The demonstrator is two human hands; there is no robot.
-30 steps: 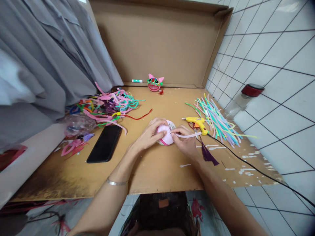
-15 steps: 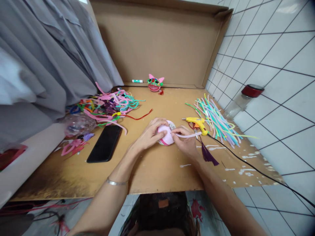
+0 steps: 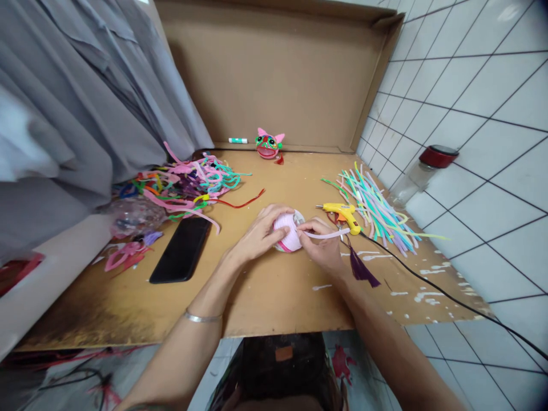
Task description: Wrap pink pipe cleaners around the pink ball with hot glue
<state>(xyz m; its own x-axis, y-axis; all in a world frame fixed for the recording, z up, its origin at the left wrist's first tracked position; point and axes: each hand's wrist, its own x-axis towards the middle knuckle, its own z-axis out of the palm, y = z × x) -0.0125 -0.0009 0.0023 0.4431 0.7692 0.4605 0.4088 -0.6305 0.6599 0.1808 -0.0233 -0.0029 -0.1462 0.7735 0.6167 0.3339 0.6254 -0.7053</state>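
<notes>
Between my hands is a small round piece (image 3: pixel 286 224) wrapped in pale pink-lilac fuzzy strips, with a darker pink line low on it and a greyish patch at its upper right. My left hand (image 3: pixel 264 233) is closed around its left side, thumb lying across the front. A lilac pipe cleaner (image 3: pixel 327 234) is pinched near the piece's right side by my right hand (image 3: pixel 320 241), its free end sticking out to the right. Just beyond that hand lies a yellow glue gun (image 3: pixel 342 214), nozzle pointing left. A purple tassel (image 3: pixel 362 268) rests beside my right wrist.
Pastel pipe cleaners (image 3: pixel 377 205) lie in a bundle at the right, near a tilted clear jar (image 3: pixel 413 180). A tangled colourful heap (image 3: pixel 192 180) and a black phone (image 3: pixel 180 250) occupy the left. A finished pink-eared animal head (image 3: pixel 268 144) and a glue stick (image 3: pixel 238 140) stand at the back.
Both hands keep nearly the same hold on the round piece and the pipe cleaner. The whole view has shifted very slightly.
</notes>
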